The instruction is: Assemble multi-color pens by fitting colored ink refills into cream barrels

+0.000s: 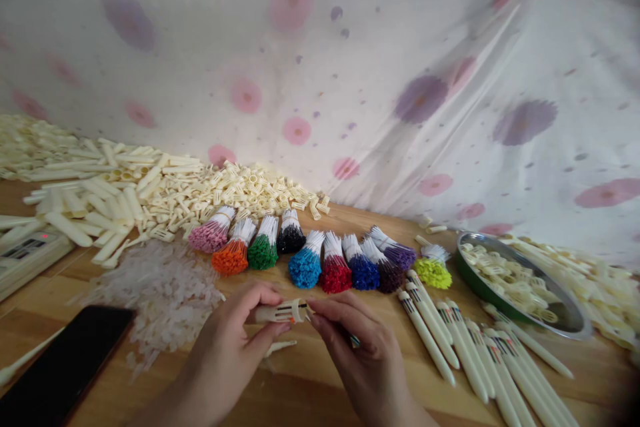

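My left hand point(235, 340) is closed round a short cream slotted pen barrel point(280, 312), held sideways just above the table. An orange bit shows in one of its slots. At the barrel's right end my right hand point(357, 340) pinches a thin pen refill with a dark tip, mostly hidden by the fingers. Another small coloured end pokes out beneath that hand. Beyond both hands stand bundles of refills, among them light blue point(305, 267), red point(335, 270), orange point(230, 257) and green point(263, 251). A small cream part point(280, 347) lies on the table under the hands.
Finished-looking multicolour pens point(470, 350) lie at right, near an oval metal-rimmed tray point(575, 328) of cream rings. Clear plastic pieces point(160, 293), a black phone point(67, 363) and a beige device point(35, 257) are at left. Cream parts point(235, 187) are heaped along the flowered curtain point(295, 80).
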Tool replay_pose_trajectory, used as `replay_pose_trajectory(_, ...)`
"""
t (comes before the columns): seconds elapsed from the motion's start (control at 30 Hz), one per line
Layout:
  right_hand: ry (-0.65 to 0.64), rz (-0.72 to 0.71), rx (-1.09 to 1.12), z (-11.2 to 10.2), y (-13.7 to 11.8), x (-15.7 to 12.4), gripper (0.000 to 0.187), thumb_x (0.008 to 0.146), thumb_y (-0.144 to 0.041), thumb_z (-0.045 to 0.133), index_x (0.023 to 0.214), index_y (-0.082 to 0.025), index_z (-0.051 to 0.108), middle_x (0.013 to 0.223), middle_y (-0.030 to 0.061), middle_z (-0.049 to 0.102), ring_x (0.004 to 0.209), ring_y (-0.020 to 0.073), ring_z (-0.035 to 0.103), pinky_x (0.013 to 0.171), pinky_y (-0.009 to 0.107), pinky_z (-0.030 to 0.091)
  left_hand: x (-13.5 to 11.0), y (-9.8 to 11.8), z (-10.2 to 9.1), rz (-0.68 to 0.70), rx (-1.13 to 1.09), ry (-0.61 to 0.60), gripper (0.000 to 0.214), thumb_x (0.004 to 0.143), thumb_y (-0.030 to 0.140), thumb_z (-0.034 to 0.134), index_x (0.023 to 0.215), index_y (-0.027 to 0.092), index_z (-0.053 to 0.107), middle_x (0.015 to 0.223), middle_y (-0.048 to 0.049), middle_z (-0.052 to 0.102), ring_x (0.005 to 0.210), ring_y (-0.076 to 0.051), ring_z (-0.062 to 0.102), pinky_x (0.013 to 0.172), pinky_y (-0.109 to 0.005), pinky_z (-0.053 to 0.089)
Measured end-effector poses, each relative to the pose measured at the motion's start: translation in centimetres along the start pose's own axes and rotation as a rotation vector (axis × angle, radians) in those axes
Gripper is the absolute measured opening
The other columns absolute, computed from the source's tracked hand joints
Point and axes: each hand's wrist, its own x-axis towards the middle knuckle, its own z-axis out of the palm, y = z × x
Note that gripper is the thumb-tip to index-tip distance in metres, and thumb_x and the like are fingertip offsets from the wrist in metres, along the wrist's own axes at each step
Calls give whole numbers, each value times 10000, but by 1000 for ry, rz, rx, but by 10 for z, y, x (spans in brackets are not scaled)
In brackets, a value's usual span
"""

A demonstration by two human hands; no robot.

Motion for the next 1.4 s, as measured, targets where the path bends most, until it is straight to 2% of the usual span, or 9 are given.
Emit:
replay_pose_trajectory(0.13,-12,26,-61,-11,4,5,131,844,-184,566,913,-189,677,770,48,656,628,132,594,525,208,465,5,1,-1,-65,-62,-42,74,737,183,619,791,233,618,806,-9,707,760,-183,686,653,-282,575)
replay_pose_trajectory(0.3,-298,169,-473,-27,39,-4,67,822,-214,573,826,-184,634,778,56,650,681,184,605,598,279,465,11,-1,-7,-84,-101,-31,62,729,194,634,773,237,621,814,-4,713,754,-180,687,672,-279,568)
replay_pose_trajectory(0.47,-448,237,-824,-26,78,-27,108,729,-137,630,811,-168,566,849,111,661,770,253,634,663,330,479,12,-4,-12,-126,-174,-123,139,721,189,655,826,279,672,855,16,735,809,-172,694,709,-253,565)
replay_pose_trajectory(0.67,-358,246,-686,-41,60,-17,86,879,-136,454,833,-189,504,676,29,650,557,162,617,501,233,437,15,-11,-12,-171,-335,-228,253,680,156,684,874,315,714,876,25,758,850,-192,705,723,-256,571)
replay_pose_trajectory(0.77,-187,6,-506,-56,36,-8,127,924,-238,429,990,-170,514,784,54,668,645,161,626,556,243,463,16,-14,-11,-269,-342,-274,228,662,200,712,869,292,729,892,8,766,875,-225,702,750,-295,568)
replay_pose_trajectory(0.87,-177,-227,-467,-64,15,-4,171,935,-246,440,1040,-185,560,806,39,665,698,156,607,594,246,456,16,-18,-9,-353,-312,-348,217,685,258,711,899,289,729,921,9,761,897,-228,689,768,-287,555)
replay_pose_trajectory(1.0,-145,-348,-534,-57,4,-6,132,900,-223,513,941,-167,625,713,23,654,584,144,541,515,244,413,13,-23,-4,-354,-296,-408,200,716,269,691,911,296,722,919,17,752,903,-222,673,774,-270,535)
replay_pose_trajectory(1.2,-60,-311,-531,-40,0,-15,201,893,-171,491,745,-158,626,615,11,619,530,128,515,478,235,389,12,-16,3,-392,-359,-358,186,624,187,737,788,275,719,818,22,740,837,-206,676,734,-257,532)
replay_pose_trajectory(1.4,26,-425,-553,-33,0,-18,184,894,-159,474,844,-148,650,607,7,624,488,123,463,427,245,340,10,-10,1,-339,-342,-297,201,573,135,728,717,275,732,818,17,723,841,-198,667,733,-237,525)
